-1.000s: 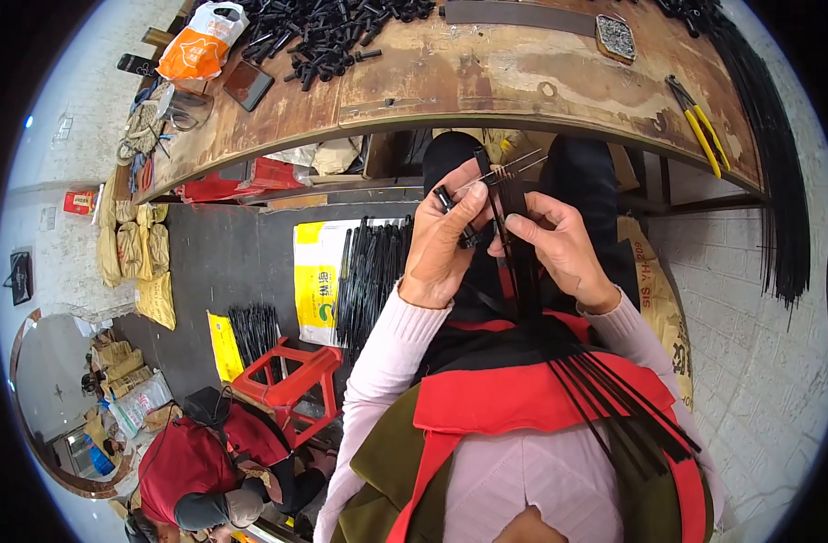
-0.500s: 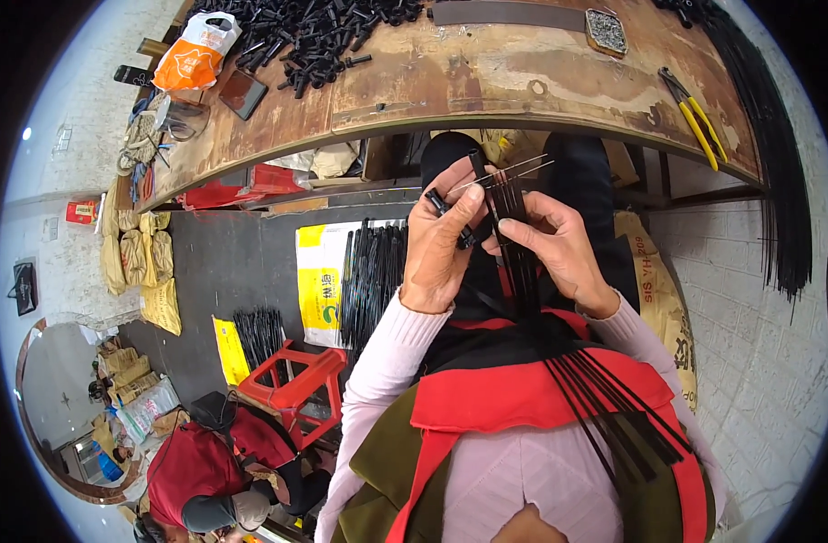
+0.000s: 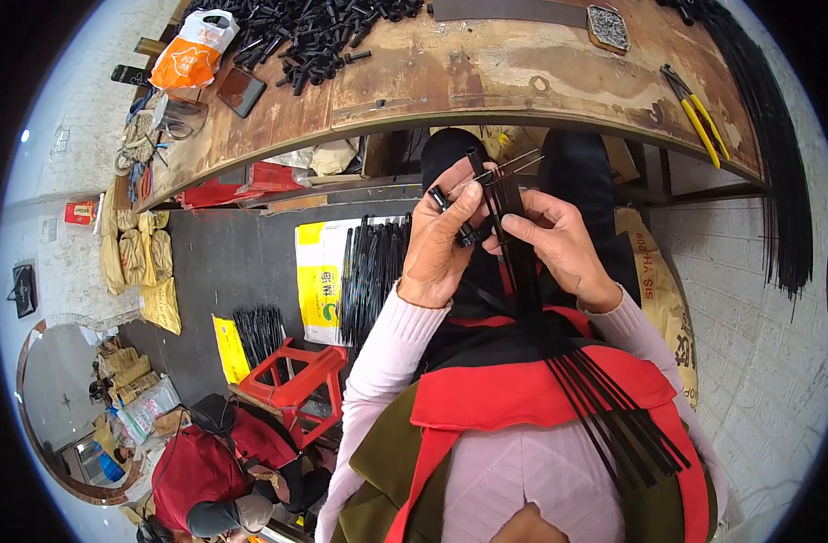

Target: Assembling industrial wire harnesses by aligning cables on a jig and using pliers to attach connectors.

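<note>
Thin metal pins (image 3: 525, 164) stick out to the right from the fingers of my left hand (image 3: 439, 244), which is closed around them with the thumb pressed on top. A short black plastic fitting (image 3: 439, 197) with a wider end lies across the same palm. Between the hands runs a slim black rod (image 3: 476, 159), its top end showing above the left fingers. My right hand (image 3: 566, 244) pinches a bundle of long thin black strips (image 3: 521, 271). The strips' far ends (image 3: 622, 407) fan out over the red and black apron on my lap. Fingertips hide where pins and rod meet.
The wooden workbench (image 3: 486, 90) ahead bears a heap of black fittings (image 3: 314, 45), yellow-handled pliers (image 3: 699, 122) and a small tray of metal bits (image 3: 607, 29). More strips (image 3: 780, 181) hang off its right end. A red stool (image 3: 296, 385) and a bent-over person (image 3: 201, 471) are at lower left.
The pins' tips have shifted slightly left and down. The right thumb has slid a little on the strips, which sit closer together. Both hands keep their hold.
</note>
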### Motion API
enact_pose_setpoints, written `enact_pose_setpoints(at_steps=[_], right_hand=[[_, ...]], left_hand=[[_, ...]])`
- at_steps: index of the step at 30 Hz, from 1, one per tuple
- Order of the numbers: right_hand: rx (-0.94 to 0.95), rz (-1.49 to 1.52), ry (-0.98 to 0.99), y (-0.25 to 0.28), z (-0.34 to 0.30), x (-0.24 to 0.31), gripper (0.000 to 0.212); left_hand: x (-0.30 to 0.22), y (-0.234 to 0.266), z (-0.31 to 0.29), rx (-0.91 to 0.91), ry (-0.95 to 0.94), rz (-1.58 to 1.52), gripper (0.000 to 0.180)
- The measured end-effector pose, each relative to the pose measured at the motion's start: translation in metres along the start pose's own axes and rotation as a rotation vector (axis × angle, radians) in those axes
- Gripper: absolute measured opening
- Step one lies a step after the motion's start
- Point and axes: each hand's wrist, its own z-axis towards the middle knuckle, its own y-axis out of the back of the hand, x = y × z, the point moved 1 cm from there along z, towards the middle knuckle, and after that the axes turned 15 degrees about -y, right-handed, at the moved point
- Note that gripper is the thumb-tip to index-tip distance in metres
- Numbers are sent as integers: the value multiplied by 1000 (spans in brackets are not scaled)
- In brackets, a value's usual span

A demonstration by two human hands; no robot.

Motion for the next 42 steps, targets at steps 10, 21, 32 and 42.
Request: enact_pose_setpoints(at_steps=[10,21,32,42], right_hand=[[-29,-63,58,-2,-4,2,22],[99,108,-31,9,1,2,18],[-42,-6,78,11,-4,-5,17],[11,-52,42,8,-4,-3,27]], left_hand=[[-5,-8,-4,-11,67,-16,43],[0,0,-5,91,131,3,45],[7,-3,-4,86,135,-14,43],[-2,0,-2,166,171,49,45]])
